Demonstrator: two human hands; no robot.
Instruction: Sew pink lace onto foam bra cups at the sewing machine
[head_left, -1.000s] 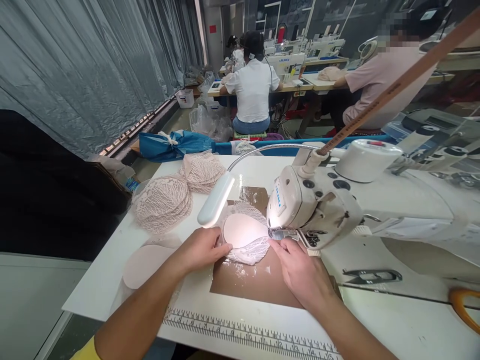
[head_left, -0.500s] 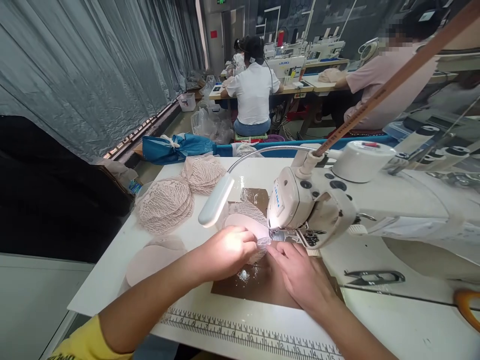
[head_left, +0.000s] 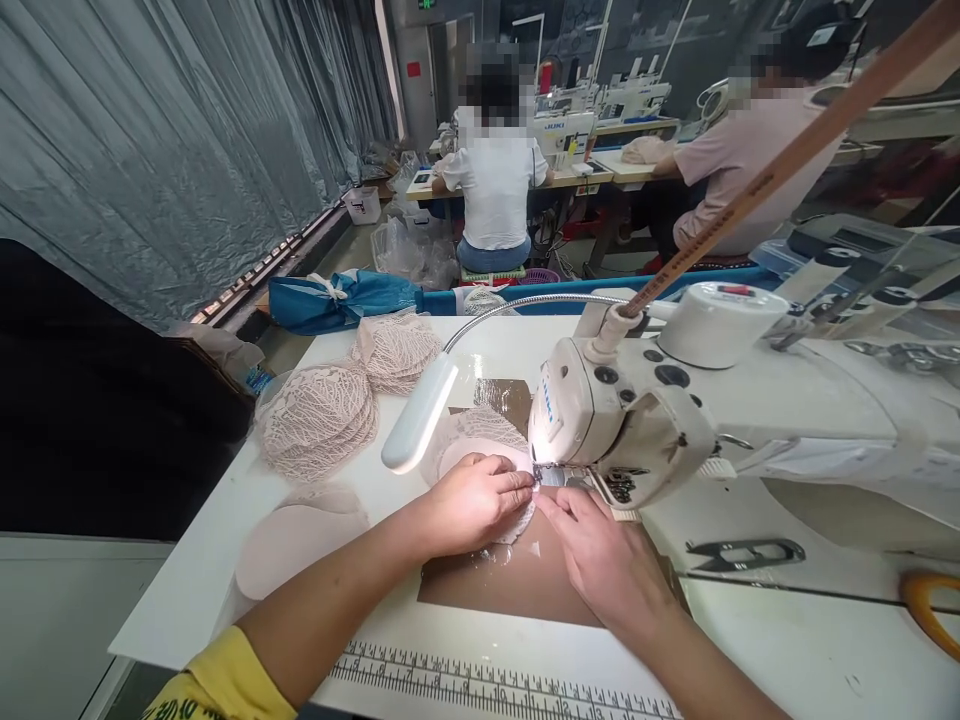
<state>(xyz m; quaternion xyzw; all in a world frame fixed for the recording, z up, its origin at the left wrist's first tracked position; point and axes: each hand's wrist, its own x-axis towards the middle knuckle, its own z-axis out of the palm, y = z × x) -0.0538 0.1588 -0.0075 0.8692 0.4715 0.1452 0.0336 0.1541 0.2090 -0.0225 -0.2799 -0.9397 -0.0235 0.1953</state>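
Note:
A lace fabric piece with a smooth pale pink layer lies under the needle area of a white sewing machine. My left hand presses on this piece with fingers bent together, their tips close to the presser foot. On the near side of the needle, my right hand has its thumb and forefinger closed at the fabric's edge, and its other fingers are curled. The needle itself is hard to make out. Both hands rest over a shiny brown sheet on the table.
Stacked lace pieces and smooth pink pieces lie at left. A lamp hangs beside the machine head. Thread snips and an orange handle are at right. A ruler strip runs along the front. Two people sit beyond.
My left hand has moved its fingertips closer to the needle and flattened over the fabric. The lace piece has turned, with more of it showing below my left hand. The view has shifted slightly.

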